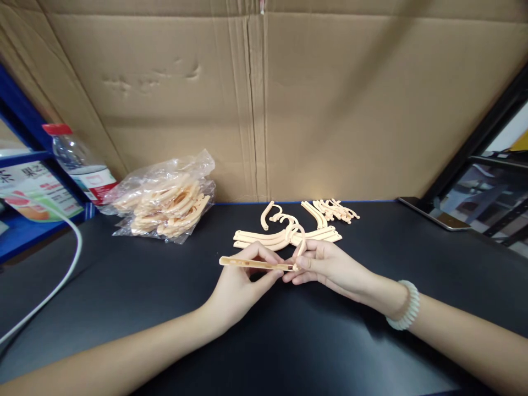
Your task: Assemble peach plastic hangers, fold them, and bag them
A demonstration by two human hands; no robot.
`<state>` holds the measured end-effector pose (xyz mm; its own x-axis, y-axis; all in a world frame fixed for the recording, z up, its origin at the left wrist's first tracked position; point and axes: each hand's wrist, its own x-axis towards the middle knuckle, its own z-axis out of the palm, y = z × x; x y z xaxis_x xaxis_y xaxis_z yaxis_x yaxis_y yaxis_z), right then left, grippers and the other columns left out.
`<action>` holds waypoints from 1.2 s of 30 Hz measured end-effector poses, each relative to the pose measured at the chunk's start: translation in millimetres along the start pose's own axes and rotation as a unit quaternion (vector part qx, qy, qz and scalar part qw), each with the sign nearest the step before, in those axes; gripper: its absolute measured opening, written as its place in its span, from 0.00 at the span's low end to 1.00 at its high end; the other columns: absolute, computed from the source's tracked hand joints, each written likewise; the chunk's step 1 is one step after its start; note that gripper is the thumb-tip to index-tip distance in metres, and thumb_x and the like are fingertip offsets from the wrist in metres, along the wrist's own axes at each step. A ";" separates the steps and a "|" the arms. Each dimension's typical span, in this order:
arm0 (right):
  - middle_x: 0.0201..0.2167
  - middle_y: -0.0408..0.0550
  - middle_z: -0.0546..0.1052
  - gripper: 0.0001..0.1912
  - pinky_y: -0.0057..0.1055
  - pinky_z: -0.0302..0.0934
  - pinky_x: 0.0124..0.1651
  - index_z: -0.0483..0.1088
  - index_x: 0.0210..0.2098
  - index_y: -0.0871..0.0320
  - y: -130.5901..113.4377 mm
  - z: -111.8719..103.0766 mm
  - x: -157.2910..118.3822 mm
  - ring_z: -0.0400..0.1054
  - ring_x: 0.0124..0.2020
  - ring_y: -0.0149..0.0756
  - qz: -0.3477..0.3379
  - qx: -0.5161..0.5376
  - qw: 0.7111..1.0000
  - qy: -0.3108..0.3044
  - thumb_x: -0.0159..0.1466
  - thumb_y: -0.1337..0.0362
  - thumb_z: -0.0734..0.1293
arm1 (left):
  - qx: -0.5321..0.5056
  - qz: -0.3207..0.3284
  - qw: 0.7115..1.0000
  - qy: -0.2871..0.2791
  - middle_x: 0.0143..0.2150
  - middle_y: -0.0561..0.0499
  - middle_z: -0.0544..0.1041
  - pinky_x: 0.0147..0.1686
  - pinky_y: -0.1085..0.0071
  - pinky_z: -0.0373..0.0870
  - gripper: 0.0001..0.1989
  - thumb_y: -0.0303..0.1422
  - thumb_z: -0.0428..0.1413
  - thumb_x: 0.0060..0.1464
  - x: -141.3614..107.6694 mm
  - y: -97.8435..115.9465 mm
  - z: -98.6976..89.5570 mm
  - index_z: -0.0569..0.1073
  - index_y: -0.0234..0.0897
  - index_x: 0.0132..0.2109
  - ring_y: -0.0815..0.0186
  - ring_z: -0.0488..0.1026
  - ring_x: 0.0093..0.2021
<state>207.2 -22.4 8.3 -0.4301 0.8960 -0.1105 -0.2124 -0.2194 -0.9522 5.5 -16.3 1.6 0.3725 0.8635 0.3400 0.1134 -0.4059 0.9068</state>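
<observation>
My left hand [243, 280] pinches a cream plastic hanger arm [247, 264], its long edge turned toward me. In my right hand [319, 265] is a curved hanger hook [303, 242], held between thumb and fingers. The hook's lower end meets the right end of the hanger arm; whether the two are joined I cannot tell. Just beyond my hands lie several stacked hangers [264, 237] of the same colour. Behind those are a loose arm [267, 215], more loose arms [314, 214] and a small pile of hooks [336, 210].
A clear plastic bag [169, 198] full of hanger parts lies at the back left, beside a red-capped bottle [88, 165]. A white cable [70, 269] curves across the left side of the black table [289, 341]. Cardboard [350, 99] stands along the back, and a black metal frame [437, 214] is at right.
</observation>
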 end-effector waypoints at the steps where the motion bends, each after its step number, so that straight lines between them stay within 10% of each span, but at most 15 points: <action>1: 0.35 0.49 0.80 0.15 0.31 0.71 0.42 0.67 0.30 0.60 -0.2 0.0 0.0 0.78 0.36 0.37 0.001 0.000 1.000 -0.001 0.55 0.59 0.75 | 0.005 0.004 1.000 -0.001 0.32 0.51 0.77 0.37 0.66 0.75 0.06 0.33 0.61 0.53 -0.3 0.6 0.2 0.71 0.38 0.31 0.61 0.77 0.36; 18: 0.23 0.43 0.76 0.20 0.27 0.66 0.32 0.64 0.29 0.59 8.7 2.5 3.4 0.74 0.26 0.31 -0.040 -0.041 0.998 0.025 0.54 0.52 0.75 | 0.059 0.048 0.997 -0.004 0.31 0.51 0.79 0.35 0.70 0.72 0.05 0.30 0.60 0.55 -1.4 5.5 1.7 0.74 0.36 0.31 0.64 0.77 0.34; 36: 0.27 0.44 0.73 0.19 0.26 0.63 0.26 0.66 0.27 0.59 10.5 15.0 3.2 0.67 0.27 0.29 -0.113 -0.090 0.986 0.081 0.53 0.52 0.75 | -0.137 -0.097 0.986 0.016 0.31 0.54 0.78 0.38 0.68 0.75 0.15 0.30 0.65 0.46 5.6 0.7 5.1 0.65 0.37 0.36 0.65 0.78 0.33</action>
<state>190.5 -27.7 2.2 -0.2413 0.9672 0.0798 -0.1205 0.0517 -0.9914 12.3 -13.3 2.9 0.3389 0.9277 0.1564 -0.0755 -0.1389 0.9874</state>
